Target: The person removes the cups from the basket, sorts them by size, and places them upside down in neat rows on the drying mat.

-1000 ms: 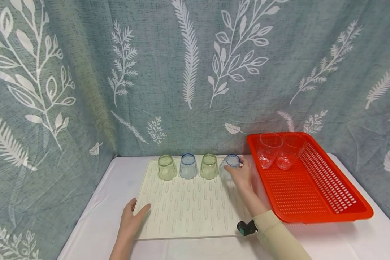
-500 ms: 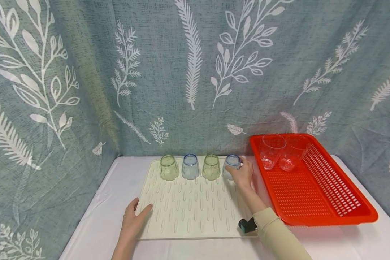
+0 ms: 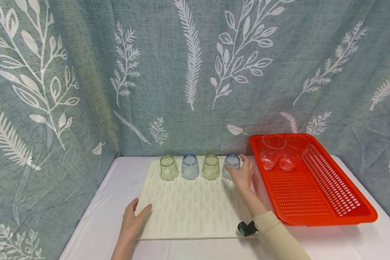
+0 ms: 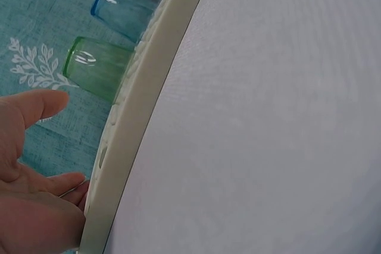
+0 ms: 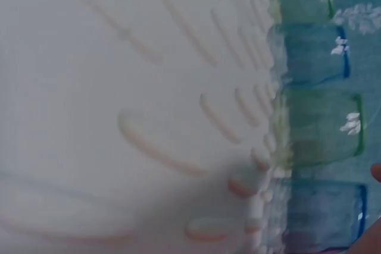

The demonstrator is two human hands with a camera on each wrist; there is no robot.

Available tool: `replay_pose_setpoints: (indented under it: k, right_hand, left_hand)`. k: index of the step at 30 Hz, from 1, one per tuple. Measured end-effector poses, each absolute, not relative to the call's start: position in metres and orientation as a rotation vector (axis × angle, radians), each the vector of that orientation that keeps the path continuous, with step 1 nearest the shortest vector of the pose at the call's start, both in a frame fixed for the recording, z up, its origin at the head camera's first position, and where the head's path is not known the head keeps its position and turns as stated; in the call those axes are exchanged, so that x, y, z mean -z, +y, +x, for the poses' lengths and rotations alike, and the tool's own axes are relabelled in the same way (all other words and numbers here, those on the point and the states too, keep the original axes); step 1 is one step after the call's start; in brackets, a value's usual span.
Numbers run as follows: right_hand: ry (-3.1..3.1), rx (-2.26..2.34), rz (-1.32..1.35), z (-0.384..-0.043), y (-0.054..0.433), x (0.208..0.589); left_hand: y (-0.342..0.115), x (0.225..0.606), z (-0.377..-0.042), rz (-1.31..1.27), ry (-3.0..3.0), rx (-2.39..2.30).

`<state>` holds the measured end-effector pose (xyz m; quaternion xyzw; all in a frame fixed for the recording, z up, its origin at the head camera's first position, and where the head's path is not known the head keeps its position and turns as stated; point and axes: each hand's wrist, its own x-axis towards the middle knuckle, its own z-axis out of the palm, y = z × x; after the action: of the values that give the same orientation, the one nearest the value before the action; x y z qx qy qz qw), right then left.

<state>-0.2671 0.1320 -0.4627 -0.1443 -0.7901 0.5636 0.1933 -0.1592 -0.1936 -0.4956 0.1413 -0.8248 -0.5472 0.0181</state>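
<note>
The right hand (image 3: 243, 176) holds the end blue cup (image 3: 232, 161) between thumb and fingers, towards 1 o'clock on the mat (image 3: 195, 209). At 9 o'clock from it stand the near green cup (image 3: 211, 168), middle blue cup (image 3: 190, 168) and far green cup (image 3: 169, 169). The left hand (image 3: 133, 221), thumb spread wide, is at the mat's 8 o'clock edge. The red basket (image 3: 302, 195), glasses (image 3: 270, 155) in its 11 o'clock end, is at 3 o'clock

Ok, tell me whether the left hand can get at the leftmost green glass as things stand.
Likely yes: the left hand looks to hold nothing, and only bare mat lies between it and the leftmost green glass, though it would have to reach forward.
</note>
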Motion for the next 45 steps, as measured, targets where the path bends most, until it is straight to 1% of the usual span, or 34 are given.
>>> replay_pose_setpoints:
  k: [7, 12, 19, 24, 30, 36, 41, 45]
  right_hand:
    - [-2.12, -1.71, -0.38, -0.251, 0.121, 0.448]
    - [-2.08, -1.869, -0.312, -0.234, 0.123, 0.431]
    - [-1.974, -2.052, -0.187, -0.214, 0.141, 0.395]
    - [-1.937, -2.044, -0.157, -0.207, 0.166, 0.37]
    - [-1.941, -1.996, -0.2, -0.207, 0.203, 0.353]
    - [-1.993, -1.895, -0.27, -0.215, 0.238, 0.345]
    - [-2.071, -1.764, -0.363, -0.228, 0.263, 0.347]
    - [-2.142, -1.629, -0.477, -0.239, 0.284, 0.356]
  left_hand:
    - [-0.195, 0.496, -0.158, 0.452, -2.556, 1.692]
    - [-0.194, 0.496, -0.158, 0.477, -2.535, 1.706]
    - [-0.194, 0.497, -0.159, 0.483, -2.519, 1.719]
    - [-0.194, 0.497, -0.159, 0.466, -2.505, 1.729]
    - [-0.195, 0.498, -0.159, 0.484, -2.515, 1.715]
    - [-0.195, 0.497, -0.159, 0.485, -2.513, 1.715]
    - [-0.194, 0.496, -0.159, 0.469, -2.5, 1.738]
    - [-0.193, 0.496, -0.158, 0.461, -2.5, 1.743]
